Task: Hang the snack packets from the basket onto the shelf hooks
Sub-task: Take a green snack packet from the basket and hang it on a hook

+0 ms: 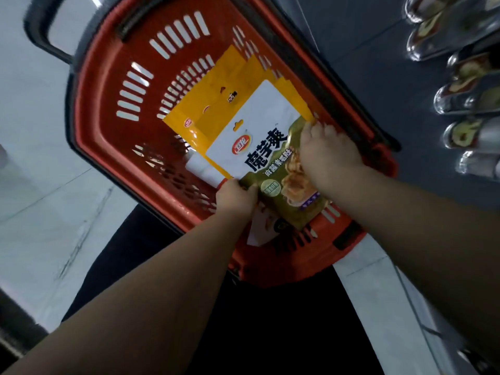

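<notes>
A red shopping basket sits on the floor below me. On top of its contents lies a white and olive snack packet with black lettering. Several yellow packets lie under it, fanned toward the far side. My left hand pinches the white packet's near left edge. My right hand grips its right edge, fingers curled over the olive part. Another packet shows partly beneath, near my left wrist.
The basket's dark handle folds out at the upper left. Shiny hanging packets line the shelf on a dark wall at the right. Pale tiled floor lies left of the basket. My dark-clothed legs are below.
</notes>
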Tool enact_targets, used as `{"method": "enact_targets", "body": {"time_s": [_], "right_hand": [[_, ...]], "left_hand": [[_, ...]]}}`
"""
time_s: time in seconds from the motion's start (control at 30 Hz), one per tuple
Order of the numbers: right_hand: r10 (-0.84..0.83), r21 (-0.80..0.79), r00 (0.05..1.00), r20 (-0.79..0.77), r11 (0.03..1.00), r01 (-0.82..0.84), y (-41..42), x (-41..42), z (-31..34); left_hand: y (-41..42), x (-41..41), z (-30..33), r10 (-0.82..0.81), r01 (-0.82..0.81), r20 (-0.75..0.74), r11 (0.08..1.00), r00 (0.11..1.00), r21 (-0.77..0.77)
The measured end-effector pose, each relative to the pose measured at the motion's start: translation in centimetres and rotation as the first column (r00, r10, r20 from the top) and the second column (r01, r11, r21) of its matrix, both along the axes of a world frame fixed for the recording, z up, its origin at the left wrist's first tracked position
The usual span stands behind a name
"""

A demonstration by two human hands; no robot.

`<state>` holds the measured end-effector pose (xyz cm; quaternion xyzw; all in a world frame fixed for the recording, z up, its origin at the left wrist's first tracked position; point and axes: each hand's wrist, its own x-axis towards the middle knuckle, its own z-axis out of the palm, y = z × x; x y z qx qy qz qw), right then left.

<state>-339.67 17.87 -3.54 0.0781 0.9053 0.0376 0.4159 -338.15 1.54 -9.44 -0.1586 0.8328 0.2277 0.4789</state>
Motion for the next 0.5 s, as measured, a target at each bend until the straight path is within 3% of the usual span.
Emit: {"method": "enact_targets", "body": {"time_s": [0.1, 0.2, 0.3, 0.4, 0.5], "right_hand": [[-0.014, 0.011, 0.996, -0.087, 1.000, 0.015, -0.2, 0.4, -0.8], [-0.158, -0.022, 0.974, -0.162, 0.987, 0.157, -0.4, 0.1, -0.2], [-0.268, -0.150, 0.947, -0.180, 0.958, 0.242, -0.3, -0.4, 0.7], [-0.622, -0.418, 0.766, -0.164, 0.747, 0.517, 0.0, -1.0, 2.5], [-0.816, -0.547, 0.572, -0.089, 0.520, 0.656, 0.3, -1.4, 4.7]], "left_hand": [[-0.2, 0.7, -0.6, 0.178, -0.178, -0.029, 0.984, 0.984, 0.005], [-0.5, 0.8, 0.7, 0.347, -0.347, -0.017, 0.938, 0.938, 0.003], [-1.3, 0.2, 2.6, 0.490, -0.490, -0.019, 0.871, 0.871, 0.028], [-2.2, -1.5, 4.8, 0.537, -0.522, -0.063, 0.836, 0.841, 0.167], [-2.5, -4.3, 7.5, 0.534, -0.481, -0.090, 0.812, 0.840, 0.330]]}}
